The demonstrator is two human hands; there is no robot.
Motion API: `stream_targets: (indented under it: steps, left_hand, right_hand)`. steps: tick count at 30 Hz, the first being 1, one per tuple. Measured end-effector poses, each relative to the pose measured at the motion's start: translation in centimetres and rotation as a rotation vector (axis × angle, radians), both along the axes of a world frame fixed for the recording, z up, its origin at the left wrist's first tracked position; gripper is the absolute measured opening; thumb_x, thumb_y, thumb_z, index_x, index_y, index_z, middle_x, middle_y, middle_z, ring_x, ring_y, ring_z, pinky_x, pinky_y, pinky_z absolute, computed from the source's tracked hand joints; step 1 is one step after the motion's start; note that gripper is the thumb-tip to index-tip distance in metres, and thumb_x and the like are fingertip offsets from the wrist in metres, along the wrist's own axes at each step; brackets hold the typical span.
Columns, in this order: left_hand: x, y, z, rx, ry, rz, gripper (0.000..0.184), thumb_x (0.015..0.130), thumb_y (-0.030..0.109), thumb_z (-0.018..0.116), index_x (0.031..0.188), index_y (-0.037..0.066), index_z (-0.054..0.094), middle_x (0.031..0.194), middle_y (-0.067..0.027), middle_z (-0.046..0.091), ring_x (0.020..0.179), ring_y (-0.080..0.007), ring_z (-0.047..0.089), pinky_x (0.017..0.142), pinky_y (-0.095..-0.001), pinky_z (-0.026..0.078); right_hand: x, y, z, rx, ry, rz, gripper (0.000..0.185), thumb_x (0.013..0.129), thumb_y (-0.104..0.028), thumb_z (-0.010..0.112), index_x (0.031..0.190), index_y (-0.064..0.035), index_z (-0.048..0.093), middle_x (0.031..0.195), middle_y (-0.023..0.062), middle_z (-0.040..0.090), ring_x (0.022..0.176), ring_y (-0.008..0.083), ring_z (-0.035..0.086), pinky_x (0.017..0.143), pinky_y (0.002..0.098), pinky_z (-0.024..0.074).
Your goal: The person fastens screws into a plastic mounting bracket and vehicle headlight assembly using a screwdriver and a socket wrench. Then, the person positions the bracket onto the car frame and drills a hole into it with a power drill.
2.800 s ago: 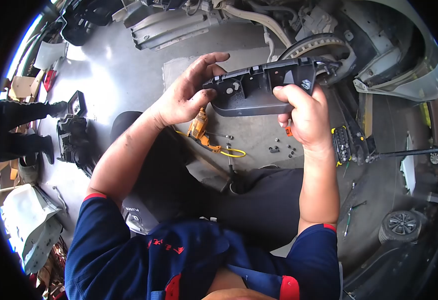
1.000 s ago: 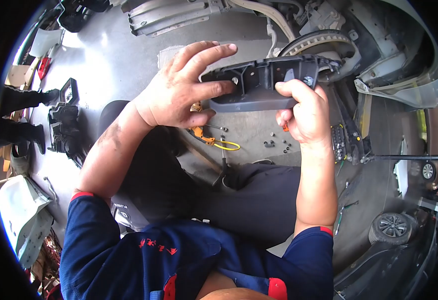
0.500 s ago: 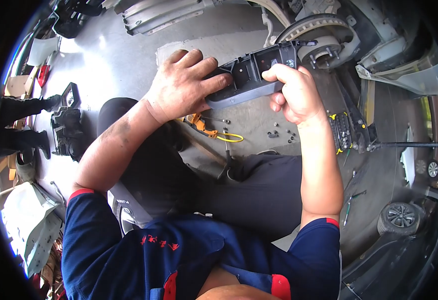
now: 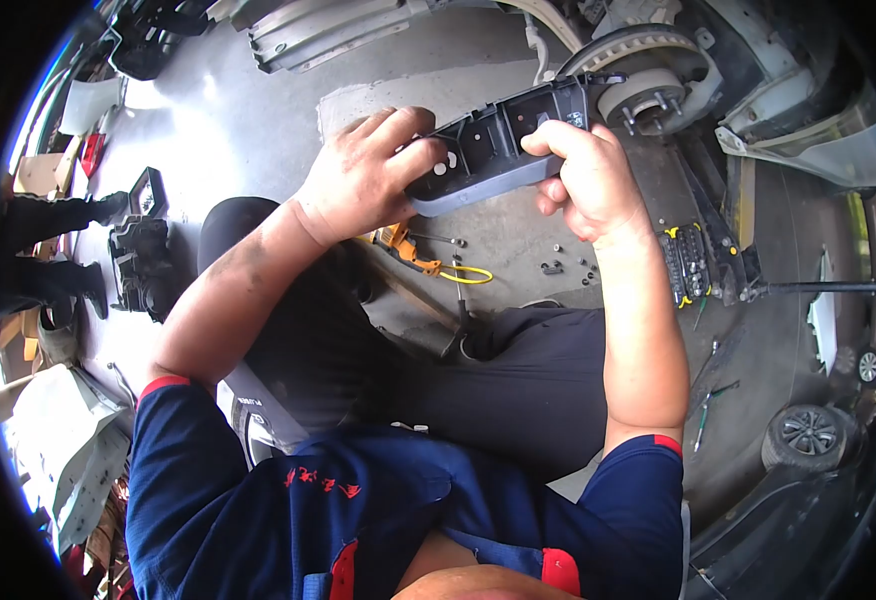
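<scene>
1. One black plastic part point(image 4: 488, 189) spans your grip in the head view: your left hand point(image 4: 360, 178) clamps its left end, your right hand point(image 4: 594, 186) pinches it farther right.
2. Its long axis runs near left to far right, towards the brake disc point(image 4: 648, 82).

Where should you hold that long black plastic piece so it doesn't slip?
I'd take the black plastic piece by its two ends, one hand from each side, where the left hand and right hand are. It's long, with ribs across its inside, so holding both ends should probably keep it steady. The near wall gives a thumb something to hook over.
</scene>
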State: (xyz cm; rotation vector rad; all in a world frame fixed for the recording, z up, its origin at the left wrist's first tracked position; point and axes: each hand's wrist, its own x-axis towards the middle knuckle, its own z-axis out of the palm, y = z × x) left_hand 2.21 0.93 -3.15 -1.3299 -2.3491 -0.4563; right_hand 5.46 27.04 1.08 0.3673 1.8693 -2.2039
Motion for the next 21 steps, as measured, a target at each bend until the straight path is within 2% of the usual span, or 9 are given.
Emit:
stream_targets:
  steps: [5, 9, 10, 13, 14, 15, 18, 19, 21]
  left_hand:
    - [0.0, -0.2, 0.0, -0.115, -0.065, -0.059, 0.052, 0.070, 0.022, 0.084, 0.120, 0.018, 0.068, 0.122, -0.0134, 0.061, 0.100, -0.0338, 0.069, 0.080, -0.0438, 0.059]
    - [0.3, 0.4, 0.2, -0.104, 0.018, 0.044, 0.052, 0.070, 0.019, 0.083, 0.120, 0.015, 0.069, 0.116, -0.0104, 0.064, 0.100, -0.0302, 0.069, 0.079, -0.0413, 0.060]
    - [0.2, 0.6, -0.1, -0.071, 0.006, 0.063, 0.065, 0.057, 0.013, 0.088, 0.118, 0.017, 0.063, 0.116, -0.0069, 0.060, 0.103, -0.0282, 0.068, 0.083, -0.0414, 0.059]
    - [0.2, 0.2, 0.3, 0.034, 0.001, 0.061, 0.054, 0.058, 0.007, 0.085, 0.105, 0.011, 0.059, 0.114, -0.0084, 0.062, 0.096, -0.0292, 0.069, 0.077, -0.0412, 0.059]
    - [0.1, 0.1, -0.1, 0.191, 0.010, 0.039, 0.048, 0.058, 0.004, 0.081, 0.097, 0.008, 0.055, 0.113, -0.0102, 0.065, 0.087, -0.0305, 0.070, 0.070, -0.0413, 0.057]
    - [0.2, -0.5, 0.0, 0.235, -0.063, 0.031, 0.047, 0.058, 0.000, 0.080, 0.097, 0.008, 0.055, 0.116, -0.0149, 0.065, 0.083, -0.0335, 0.070, 0.068, -0.0417, 0.058]
    - [0.0, 0.2, 0.9, 0.568, -0.020, -0.142, 0.050, 0.070, -0.004, 0.083, 0.109, 0.007, 0.053, 0.120, -0.0256, 0.064, 0.093, -0.0383, 0.071, 0.076, -0.0407, 0.060]
    - [0.1, 0.1, 1.1, 0.608, 0.015, -0.151, 0.059, 0.077, -0.007, 0.078, 0.127, 0.005, 0.048, 0.127, -0.0278, 0.061, 0.095, -0.0329, 0.071, 0.080, -0.0394, 0.059]
    - [0.1, 0.3, 0.8, 0.877, -0.233, -0.246, 0.070, 0.078, -0.012, 0.068, 0.140, 0.004, 0.040, 0.133, -0.0285, 0.057, 0.092, -0.0260, 0.070, 0.083, -0.0375, 0.059]
  right_hand:
    - [0.3, 0.0, 0.2, 0.015, -0.012, 0.033, 0.013, 0.088, -0.012, 0.066, 0.079, -0.0021, 0.066, 0.066, 0.0034, 0.061, 0.042, 0.0115, 0.051, 0.041, 0.0292, 0.0484]
    - [0.4, -0.3, -0.1, 0.029, 0.054, -0.012, 0.014, 0.089, -0.012, 0.066, 0.080, -0.0011, 0.065, 0.068, 0.0040, 0.061, 0.043, 0.0126, 0.053, 0.041, 0.0294, 0.0490]
    - [0.5, -0.5, 0.0, 0.020, 0.073, -0.022, 0.014, 0.089, -0.012, 0.066, 0.080, -0.0007, 0.065, 0.068, 0.0044, 0.062, 0.043, 0.0130, 0.054, 0.042, 0.0295, 0.0493]
    - [0.9, -0.8, 0.6, 0.022, 0.157, -0.085, 0.015, 0.090, -0.012, 0.067, 0.081, 0.0006, 0.066, 0.070, 0.0057, 0.063, 0.044, 0.0145, 0.056, 0.042, 0.0298, 0.0502]
    - [1.0, -0.8, 1.0, 0.027, 0.196, -0.112, 0.016, 0.090, -0.012, 0.068, 0.082, 0.0010, 0.066, 0.071, 0.0062, 0.063, 0.045, 0.0150, 0.057, 0.042, 0.0299, 0.0506]
    - [1.0, 0.0, 1.0, 0.035, 0.230, -0.052, 0.014, 0.090, -0.012, 0.069, 0.090, 0.0021, 0.067, 0.075, 0.0077, 0.065, 0.048, 0.0160, 0.059, 0.042, 0.0295, 0.0511]
    - [1.6, 0.1, 2.5, -0.141, 0.266, -0.060, 0.017, 0.090, -0.007, 0.067, 0.104, 0.0011, 0.065, 0.085, 0.0097, 0.067, 0.054, 0.0156, 0.062, 0.042, 0.0288, 0.0501]
    - [1.5, 0.7, 2.7, -0.205, 0.335, -0.002, 0.021, 0.089, -0.007, 0.067, 0.109, 0.0003, 0.064, 0.087, 0.0096, 0.068, 0.056, 0.0152, 0.063, 0.042, 0.0281, 0.0496]
    - [1.6, 0.8, 4.2, -0.193, 0.404, -0.103, 0.028, 0.090, -0.007, 0.066, 0.117, -0.0010, 0.062, 0.088, 0.0081, 0.067, 0.056, 0.0135, 0.061, 0.043, 0.0258, 0.0483]
